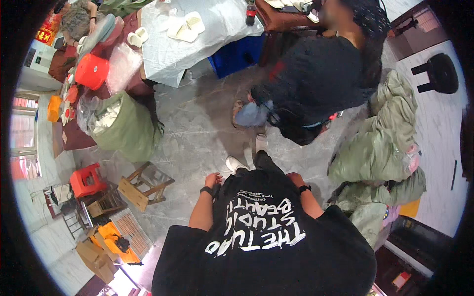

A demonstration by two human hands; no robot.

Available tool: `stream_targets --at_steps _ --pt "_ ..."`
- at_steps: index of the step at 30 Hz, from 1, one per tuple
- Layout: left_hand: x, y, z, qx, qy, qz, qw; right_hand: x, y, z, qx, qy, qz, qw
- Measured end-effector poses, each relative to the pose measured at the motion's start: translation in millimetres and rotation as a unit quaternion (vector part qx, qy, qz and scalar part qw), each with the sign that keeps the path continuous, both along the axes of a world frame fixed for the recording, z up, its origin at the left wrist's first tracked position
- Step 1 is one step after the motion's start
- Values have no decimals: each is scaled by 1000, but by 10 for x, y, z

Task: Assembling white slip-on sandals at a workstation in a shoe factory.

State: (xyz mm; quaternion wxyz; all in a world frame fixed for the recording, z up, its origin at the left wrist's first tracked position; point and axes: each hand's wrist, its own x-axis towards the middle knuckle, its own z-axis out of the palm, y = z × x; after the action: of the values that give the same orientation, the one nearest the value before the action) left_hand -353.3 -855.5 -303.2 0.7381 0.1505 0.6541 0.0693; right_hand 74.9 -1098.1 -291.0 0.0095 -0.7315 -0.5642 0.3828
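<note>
My left hand (pixel 214 179) hangs at my side above the grey floor, a dark band on its wrist. Its fingers are loosely apart, and nothing shows in them. On the other side, my right hand (pixel 296 180) hangs beside my black shirt (pixel 266 217), also with a dark wristband. Its fingers are partly hidden, and no held thing is visible. Light-coloured shoes (pixel 236 164) are on my feet. Closest to my left hand is a wooden stool (pixel 144 187), lower to the left and apart from it.
Ahead, a person in dark clothes (pixel 321 81) bends or sits. White slippers (pixel 186 27) and a bottle (pixel 251 13) stand on a covered table (pixel 163 59). A filled green sack (pixel 131 128) and red stool (pixel 88 180) are left; bulging sacks (pixel 370 153) line the right.
</note>
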Motion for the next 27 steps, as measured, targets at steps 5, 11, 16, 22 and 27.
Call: stream_targets --at_steps 5,11,16,22,27 --pt "84 -55 58 -28 -6 -6 1000 -120 -211 101 -76 199 -437 874" --pt "15 -47 -36 1 -15 -35 999 -148 -171 435 -87 253 -577 772" --pt "58 82 -109 -9 13 -112 994 -119 -386 476 -93 280 -611 734" --pt "577 257 149 27 19 -129 991 153 -677 -66 -84 356 -624 690" --pt "1015 146 245 45 53 -160 985 635 -309 65 -129 366 -622 680"
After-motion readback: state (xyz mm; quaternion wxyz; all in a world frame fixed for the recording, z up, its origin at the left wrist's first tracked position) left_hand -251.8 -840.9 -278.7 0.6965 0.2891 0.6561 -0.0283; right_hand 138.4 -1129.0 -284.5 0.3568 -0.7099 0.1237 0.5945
